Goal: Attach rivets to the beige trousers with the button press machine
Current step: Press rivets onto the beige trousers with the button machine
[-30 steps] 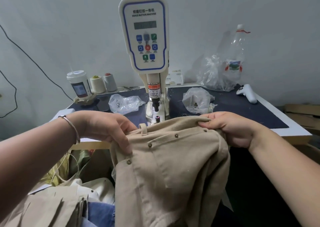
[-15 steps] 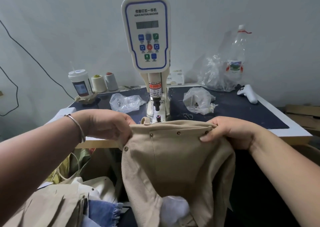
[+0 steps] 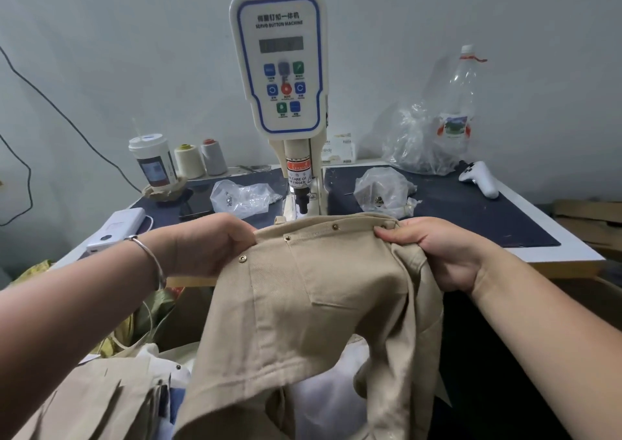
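The beige trousers (image 3: 316, 305) hang from both hands in front of the white button press machine (image 3: 281, 69). Their top edge lies just below the machine's black punch (image 3: 303, 202) and hides the die under it. Several brass rivets (image 3: 335, 226) sit along that edge and the pocket. My left hand (image 3: 205, 241), with a silver bangle on the wrist, grips the left end of the edge. My right hand (image 3: 437, 251) pinches the right end, thumb on top.
Two clear bags of metal parts (image 3: 383, 187) (image 3: 240, 197) lie on the dark blue mat (image 3: 471, 211) either side of the machine. A cup, thread cones (image 3: 190, 162), a plastic bottle, a white controller (image 3: 479, 179) and a power bank (image 3: 117, 229) ring the table. More beige garments (image 3: 94, 402) pile low left.
The trousers have been turned and pulled flat between my hands, and their top edge has risen toward the machine's punch. Both hands kept their grip and moved slightly apart.
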Available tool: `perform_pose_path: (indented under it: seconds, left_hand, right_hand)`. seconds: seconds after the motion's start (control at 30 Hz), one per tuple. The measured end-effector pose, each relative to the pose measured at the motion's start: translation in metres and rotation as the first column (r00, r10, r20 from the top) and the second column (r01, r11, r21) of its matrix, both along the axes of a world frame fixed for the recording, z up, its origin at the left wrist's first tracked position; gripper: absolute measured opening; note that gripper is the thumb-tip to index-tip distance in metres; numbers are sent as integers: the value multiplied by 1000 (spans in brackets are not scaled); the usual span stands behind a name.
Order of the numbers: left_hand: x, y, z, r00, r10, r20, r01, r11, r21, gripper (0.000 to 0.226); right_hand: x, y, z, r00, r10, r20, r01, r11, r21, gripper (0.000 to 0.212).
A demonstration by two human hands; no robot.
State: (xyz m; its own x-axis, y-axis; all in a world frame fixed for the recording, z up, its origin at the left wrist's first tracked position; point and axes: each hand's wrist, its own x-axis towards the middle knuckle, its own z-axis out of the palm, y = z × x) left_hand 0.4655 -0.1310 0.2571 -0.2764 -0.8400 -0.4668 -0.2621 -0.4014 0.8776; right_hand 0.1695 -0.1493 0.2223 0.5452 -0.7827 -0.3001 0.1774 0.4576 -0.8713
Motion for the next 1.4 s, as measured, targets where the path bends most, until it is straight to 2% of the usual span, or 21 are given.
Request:
perform_pose_path:
  seconds: [0.07, 0.13, 0.17, 0.2, 0.27, 0.33, 0.4, 0.5, 0.57, 0.63, 0.7, 0.8, 0.87, 0.93, 1.03, 1.1, 1.3, 1.4]
  left_hand:
    - [0, 2, 2, 996, -34, -81, 38, 998, 41, 23]
    - [1, 6, 4, 981, -132, -142, 138, 990, 35, 48]
    - [0, 8, 4, 970, -207, -127, 212, 977, 25, 57]
    - [-1, 11, 4, 954, -285, -88, 288, 957, 18, 58]
    - [-5, 14, 4, 930, -368, -12, 368, 930, 17, 43]
    - [-8, 15, 4, 936, -345, -63, 346, 938, 3, 35]
    - [-10, 13, 4, 953, -250, -170, 252, 968, -11, 46]
    - [-15, 13, -1, 973, -163, -161, 153, 985, -74, 75]
    - [-21, 14, -2, 980, -152, -131, 137, 984, -113, 75]
    - [-26, 13, -4, 987, -113, -117, 97, 986, -133, 58]
    - [-28, 14, -6, 990, -80, -113, 65, 989, -131, 45]
    - [-32, 18, -6, 982, -93, -166, 77, 992, -101, 14]
    - [-37, 21, 0, 984, -79, -159, 73, 996, -48, 10]
    - [-38, 23, 3, 974, -155, -164, 153, 988, -26, 24]
    - [-40, 23, 3, 935, -312, -168, 303, 950, -77, 40]
    - [-41, 23, 0, 937, -304, -170, 288, 951, -112, 44]
    - [-44, 24, -9, 944, -226, -240, 199, 971, -133, 34]
    - [-54, 26, -12, 962, -125, -242, 94, 986, -136, 13]
  right_hand:
    - [3, 1, 1, 1000, -19, 4, 19, 999, 41, 37]
    - [6, 1, 0, 1000, -30, 0, 30, 997, 69, 41]
    - [8, 1, -1, 1000, -31, 0, 30, 997, 76, 40]
    - [10, 2, -2, 1000, -30, 6, 30, 996, 82, 38]
    - [13, 2, -3, 999, -35, 22, 33, 996, 88, 35]
    - [12, 3, -2, 999, -16, 35, 14, 999, 47, 35]
    - [9, 7, 0, 993, 115, -17, -116, 991, -65, 32]
    - [5, 15, 1, 897, 336, -288, -395, 901, -181, 44]
    - [6, 17, 1, 847, 352, -399, -446, 879, -169, 46]
    - [8, 17, 1, 886, 327, -330, -395, 903, -167, 37]
    - [10, 16, 1, 937, 301, -180, -330, 929, -166, 33]
    - [14, 17, 0, 971, 238, -8, -237, 959, -158, 30]
    - [18, 18, -2, 979, 195, 63, -184, 972, -146, 33]
    - [21, 19, -3, 978, 175, 113, -158, 977, -140, 38]
    - [25, 21, -3, 988, 110, 108, -93, 985, -148, 31]
    - [27, 22, -2, 993, 52, 106, -37, 990, -137, 30]
    - [29, 28, -8, 984, -88, 155, 98, 993, -60, 32]
    - [32, 32, -10, 967, -188, 172, 190, 982, 7, 39]
